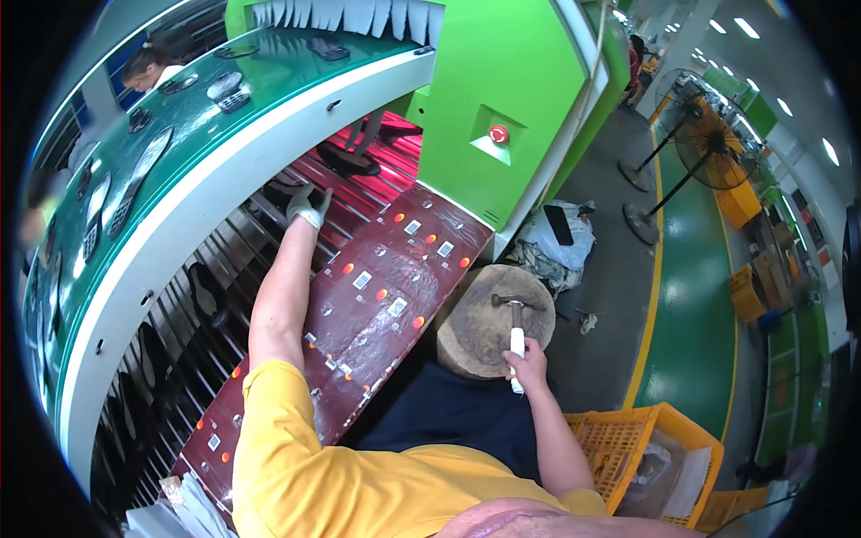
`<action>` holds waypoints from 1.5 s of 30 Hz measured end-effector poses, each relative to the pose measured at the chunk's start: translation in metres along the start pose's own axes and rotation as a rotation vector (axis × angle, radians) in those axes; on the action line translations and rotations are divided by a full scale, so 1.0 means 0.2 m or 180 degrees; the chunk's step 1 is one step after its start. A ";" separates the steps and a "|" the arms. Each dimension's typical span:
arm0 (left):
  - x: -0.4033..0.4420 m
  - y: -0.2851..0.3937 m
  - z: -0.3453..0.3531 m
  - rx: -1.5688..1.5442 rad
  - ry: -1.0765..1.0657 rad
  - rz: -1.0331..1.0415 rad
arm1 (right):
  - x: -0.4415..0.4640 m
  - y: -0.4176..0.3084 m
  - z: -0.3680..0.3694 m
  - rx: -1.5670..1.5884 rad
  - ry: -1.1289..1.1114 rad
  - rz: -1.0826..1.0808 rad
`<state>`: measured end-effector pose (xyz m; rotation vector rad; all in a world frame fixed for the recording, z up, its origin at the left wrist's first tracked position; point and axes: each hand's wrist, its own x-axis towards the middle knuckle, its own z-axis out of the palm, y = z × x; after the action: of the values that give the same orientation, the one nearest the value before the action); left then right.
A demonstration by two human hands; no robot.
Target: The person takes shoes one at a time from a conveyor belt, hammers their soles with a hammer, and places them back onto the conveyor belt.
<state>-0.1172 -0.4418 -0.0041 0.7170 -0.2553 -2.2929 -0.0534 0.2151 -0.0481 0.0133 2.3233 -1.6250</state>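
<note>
My left hand [308, 207], in a pale glove, reaches over a roller rack. Its fingers are apart, beside a dark shoe piece [281, 193]; whether they touch it is hard to see. Just beyond it, another dark shoe piece [348, 162] lies on the rollers in red light. My bare right hand [529, 363] is closed around the white-wrapped handle of a hammer [515, 314]. The hammer's metal head rests on or just above a round wooden block [466, 327].
A maroon board [395, 269] with stickers runs along the rollers [242, 260]. Behind them curves a green conveyor [296, 58] carrying soles, with a person beyond. A green machine [502, 81], fans [713, 143], a plastic bag [552, 247] and a yellow crate [668, 417] stand around.
</note>
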 end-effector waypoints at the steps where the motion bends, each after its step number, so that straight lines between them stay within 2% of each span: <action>1: 0.01 0.01 -0.02 -0.0025 -0.0021 0.0011 | 0.00 0.00 -0.01 -0.0011 -0.0034 0.0029; 2: -0.04 0.01 -0.02 -0.0049 -0.0037 0.0033 | -0.01 -0.01 -0.01 0.0003 -0.0008 0.0038; 4: -0.17 0.00 -0.02 0.0045 0.0569 0.0155 | -0.02 -0.03 -0.01 -0.0065 -0.0012 0.0019; 6: -0.35 0.00 -0.10 0.0251 0.0084 0.0137 | -0.02 -0.04 0.00 -0.0059 0.0021 -0.0004; 9: -0.54 0.02 -0.17 0.0045 -0.0041 -0.0375 | -0.02 -0.04 0.00 -0.0109 0.0082 0.0005; 11: -0.38 0.03 -0.54 0.3983 -0.1742 0.2004 | -0.02 -0.06 0.00 -0.0179 0.0061 0.0001; 13: -0.92 0.02 -0.40 0.2223 -0.1916 0.0270 | 0.01 -0.02 0.00 -0.0075 0.0001 0.0012; 14: -1.15 0.01 -0.28 0.1148 -0.0536 -0.0911 | 0.01 -0.01 0.01 0.0012 0.0021 0.0011; 15: -1.32 0.00 -0.25 0.1221 -0.0426 -0.0964 | 0.02 0.00 0.01 -0.0022 -0.0084 -0.0001; 16: -1.48 0.05 -0.22 0.2215 -0.0872 -0.0918 | 0.03 0.01 0.02 0.0024 -0.0031 -0.0072; 20: -1.78 0.10 -0.15 0.2246 -0.1738 -0.1262 | 0.04 0.02 0.00 0.0458 -0.0154 -0.0012; 21: -1.87 0.06 -0.13 0.2595 -0.1468 -0.1099 | 0.03 0.00 -0.04 0.0461 -0.0389 0.0199; 22: -1.99 0.05 -0.07 0.3121 -0.1495 -0.1036 | -0.01 -0.03 -0.05 0.0469 -0.0383 0.0225; 24: -1.98 -0.03 -0.11 0.3588 -0.1728 -0.0853 | -0.09 -0.09 -0.07 0.1273 -0.0629 0.0590; 26: -2.10 -0.07 0.02 0.4348 -0.1746 -0.1040 | -0.13 -0.04 -0.09 0.1553 -0.1032 0.0738; 28: -2.17 -0.17 0.11 0.5761 -0.1905 -0.0722 | -0.23 -0.01 -0.10 0.1805 -0.0975 0.0879; 30: -2.19 -0.29 0.13 0.7245 -0.3133 0.1614 | -0.27 0.08 -0.14 0.1985 -0.1260 0.0850; 32: -2.21 -0.41 0.22 0.7195 -0.2740 0.1193 | -0.35 0.09 -0.17 0.1990 -0.1130 0.0894; 34: -2.18 -0.51 0.31 0.6974 -0.2854 0.0681 | -0.39 0.11 -0.20 0.2030 -0.1027 0.0941; 36: -2.12 -0.61 0.36 0.7137 -0.3358 0.1660 | -0.44 0.10 -0.23 0.2056 -0.0922 0.0968; 38: -2.11 -0.70 0.41 0.6761 -0.3546 0.2129 | -0.47 0.10 -0.27 0.1974 -0.0817 0.0941; 40: -2.09 -0.80 0.41 0.6161 -0.3322 0.2157 | -0.48 0.12 -0.29 0.1873 -0.0725 0.0893; 41: -2.12 -0.84 0.43 0.6060 -0.3112 0.1768 | -0.49 0.12 -0.30 0.1826 -0.0698 0.0842; 42: -2.06 -0.89 0.38 0.6049 -0.3133 0.1743 | -0.49 0.12 -0.31 0.1772 -0.0675 0.0789; 44: -1.89 -1.03 0.24 0.4059 -0.3433 0.0653 | -0.51 0.12 -0.31 0.1754 -0.0632 0.0817; 45: -1.86 -1.06 0.20 0.4191 -0.3410 0.0442 | -0.51 0.12 -0.31 0.1739 -0.0612 0.0852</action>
<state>-0.0410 -0.0337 0.1058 -0.1097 -2.2913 -1.9040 0.0340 0.2974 -0.0241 0.2621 1.6017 -1.9580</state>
